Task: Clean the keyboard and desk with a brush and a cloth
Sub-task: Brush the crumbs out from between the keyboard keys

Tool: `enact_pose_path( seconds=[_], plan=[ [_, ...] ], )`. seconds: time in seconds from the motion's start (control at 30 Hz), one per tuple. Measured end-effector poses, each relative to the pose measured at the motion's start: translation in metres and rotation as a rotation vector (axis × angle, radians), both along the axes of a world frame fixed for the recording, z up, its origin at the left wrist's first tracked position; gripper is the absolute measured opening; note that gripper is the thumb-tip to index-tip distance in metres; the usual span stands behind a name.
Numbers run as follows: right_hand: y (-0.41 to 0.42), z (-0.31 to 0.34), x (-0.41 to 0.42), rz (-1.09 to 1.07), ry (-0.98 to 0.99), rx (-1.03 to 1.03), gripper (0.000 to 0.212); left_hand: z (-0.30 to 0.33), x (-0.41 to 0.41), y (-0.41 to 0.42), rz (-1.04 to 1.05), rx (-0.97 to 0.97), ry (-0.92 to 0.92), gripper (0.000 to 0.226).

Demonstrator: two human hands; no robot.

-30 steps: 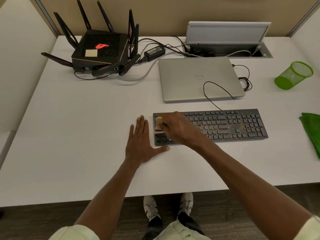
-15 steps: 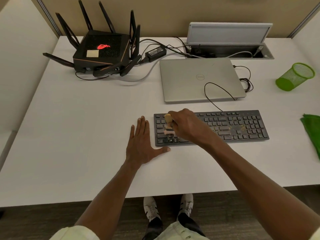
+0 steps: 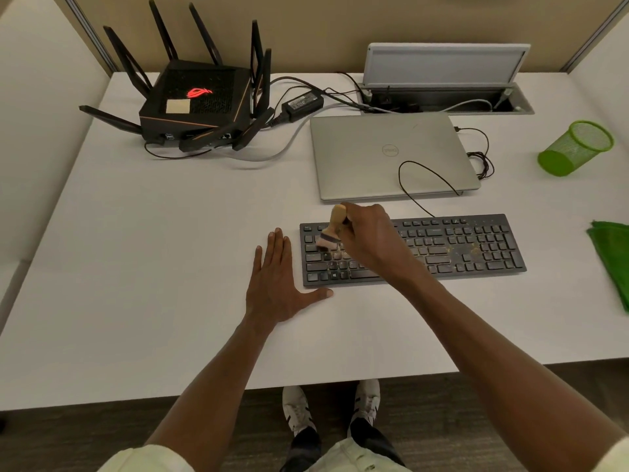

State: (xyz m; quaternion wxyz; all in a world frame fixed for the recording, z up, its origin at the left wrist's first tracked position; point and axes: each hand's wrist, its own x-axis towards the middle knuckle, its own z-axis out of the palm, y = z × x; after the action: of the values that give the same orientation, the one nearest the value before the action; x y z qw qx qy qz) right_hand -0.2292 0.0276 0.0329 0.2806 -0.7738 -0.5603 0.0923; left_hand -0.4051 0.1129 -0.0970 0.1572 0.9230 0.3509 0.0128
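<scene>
Protruding left of right hand [image 3: 369, 238]: brush [image 3: 332, 233]

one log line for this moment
right hand: grips brush on keyboard left keys | left hand: flat on desk | cloth: unused

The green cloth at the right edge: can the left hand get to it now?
Probably not easily. The left hand lies flat left of the keyboard; the right hand, holding the brush, crosses its way to the green cloth.

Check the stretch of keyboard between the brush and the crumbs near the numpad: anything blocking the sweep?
Nothing visible. The right hand holds the brush on the keyboard's left keys; only bare keys lie before the crumbs. The cable loops behind, on the laptop.
</scene>
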Motion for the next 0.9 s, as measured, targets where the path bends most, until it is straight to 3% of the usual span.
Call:
enact_pose_path(
  seconds=[0.17, 0.57, 0.9],
  plan=[
    [-0.004, -0.012, -0.006, 0.089, -0.055, -0.016, 0.006, 0.0, 0.0, 0.0, 0.004, -0.017, 0.004, 0.147],
    [-0.008, -0.009, -0.004, 0.206, -0.06, -0.048, 0.008, 0.001, 0.001, 0.0, 0.004, -0.015, 0.019, 0.146],
    [0.003, -0.008, -0.002, 0.136, 0.0, -0.005, 0.011, 0.001, 0.001, 0.0, 0.01, -0.006, 0.026, 0.145]
  ],
)
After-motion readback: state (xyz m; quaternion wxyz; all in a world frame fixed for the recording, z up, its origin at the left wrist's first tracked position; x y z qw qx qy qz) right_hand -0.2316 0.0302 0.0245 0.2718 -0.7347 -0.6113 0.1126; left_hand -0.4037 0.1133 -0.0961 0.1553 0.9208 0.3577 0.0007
